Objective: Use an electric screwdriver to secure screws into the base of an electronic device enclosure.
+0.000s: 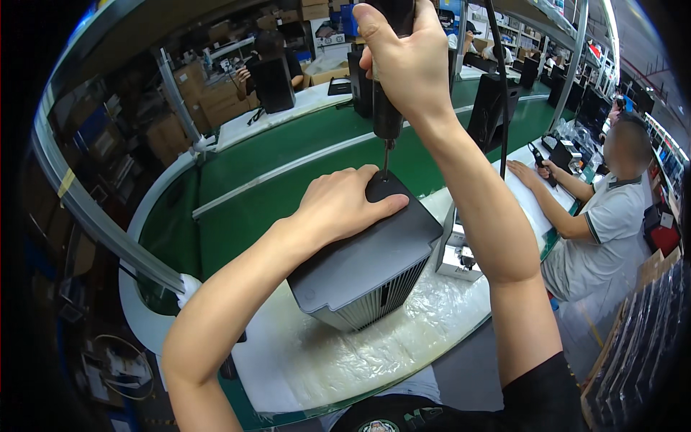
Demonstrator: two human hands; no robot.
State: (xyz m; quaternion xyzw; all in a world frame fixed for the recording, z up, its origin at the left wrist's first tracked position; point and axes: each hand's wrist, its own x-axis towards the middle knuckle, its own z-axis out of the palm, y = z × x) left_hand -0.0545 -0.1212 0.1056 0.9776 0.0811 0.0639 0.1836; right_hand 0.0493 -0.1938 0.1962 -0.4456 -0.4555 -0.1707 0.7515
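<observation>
A dark grey box-shaped case (367, 252) with ribbed, slotted sides stands tilted to my view on a worktop covered with clear plastic film (345, 374). My left hand (335, 201) presses on its far left top, thumb across the top and fingers bent toward the far edge, gripping it. Above it, my right hand (414, 68) is closed round a black electric screwdriver (387, 119) held upright. The thin bit (386, 155) points down and meets a small hole near the case's far corner. Whether a screw sits under the tip I cannot make out.
A green conveyor belt (245, 237) with a metal rail runs beyond the worktop. Right of the case is a white box (458, 259) with small parts. A black cable (498, 86) hangs beside my right arm. At right, a person (604, 209) holds a dark tool.
</observation>
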